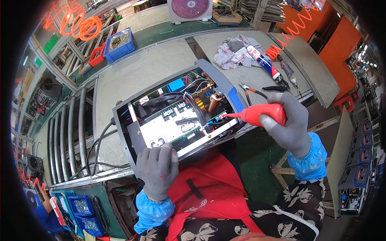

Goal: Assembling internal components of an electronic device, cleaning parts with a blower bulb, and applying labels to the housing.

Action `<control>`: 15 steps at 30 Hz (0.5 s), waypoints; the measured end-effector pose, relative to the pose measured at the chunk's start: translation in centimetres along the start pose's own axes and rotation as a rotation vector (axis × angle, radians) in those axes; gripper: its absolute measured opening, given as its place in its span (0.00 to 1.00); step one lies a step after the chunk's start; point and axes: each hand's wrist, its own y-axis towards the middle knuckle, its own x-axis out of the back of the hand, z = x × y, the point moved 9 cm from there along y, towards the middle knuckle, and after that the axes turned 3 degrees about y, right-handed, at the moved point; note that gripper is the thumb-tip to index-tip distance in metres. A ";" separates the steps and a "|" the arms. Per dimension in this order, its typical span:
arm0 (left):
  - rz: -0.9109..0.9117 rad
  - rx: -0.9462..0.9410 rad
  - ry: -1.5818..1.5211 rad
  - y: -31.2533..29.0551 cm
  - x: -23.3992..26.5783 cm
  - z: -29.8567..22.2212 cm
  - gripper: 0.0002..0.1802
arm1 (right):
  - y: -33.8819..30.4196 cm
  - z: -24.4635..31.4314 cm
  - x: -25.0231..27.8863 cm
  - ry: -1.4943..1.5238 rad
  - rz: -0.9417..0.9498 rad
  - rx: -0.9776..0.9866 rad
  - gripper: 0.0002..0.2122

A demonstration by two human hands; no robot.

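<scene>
In front of me an opened electrical machine [173, 105] lies on the bench, its circuit boards, wires, copper coil and white plate showing inside a dark grey casing. My right hand [287, 122], in a grey glove, is closed around a red squeeze bottle [261, 114]. The bottle lies nearly level, its thin nozzle pointing left onto parts near the machine's right near side. At the near left edge of the casing my gloved left hand [157, 170] grips the frame, fingers bent over it. Its thumb is partly hidden.
Orange-handled pliers [253, 91], a sealant tube [263, 63], a crumpled cloth [235, 52] and a power screwdriver [288, 72] lie to the right. A blue parts bin [119, 45] stands far left. Metal rollers [71, 134] and a black cable [96, 146] are left of the machine.
</scene>
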 end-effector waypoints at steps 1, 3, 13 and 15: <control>0.002 0.004 0.000 0.0 0.0 0.1 0.09 | 0.1 0.0 -0.1 0.003 -0.001 -0.001 0.17; -0.002 0.003 -0.003 0.0 -0.1 0.2 0.09 | 0.3 -0.1 0.0 0.007 -0.008 -0.003 0.17; -0.011 0.002 0.000 -0.1 -0.1 0.1 0.08 | -0.2 0.2 0.4 -0.018 0.007 -0.001 0.16; -0.011 0.001 0.004 -0.1 -0.1 0.1 0.08 | -0.3 0.1 0.4 -0.029 0.003 -0.001 0.17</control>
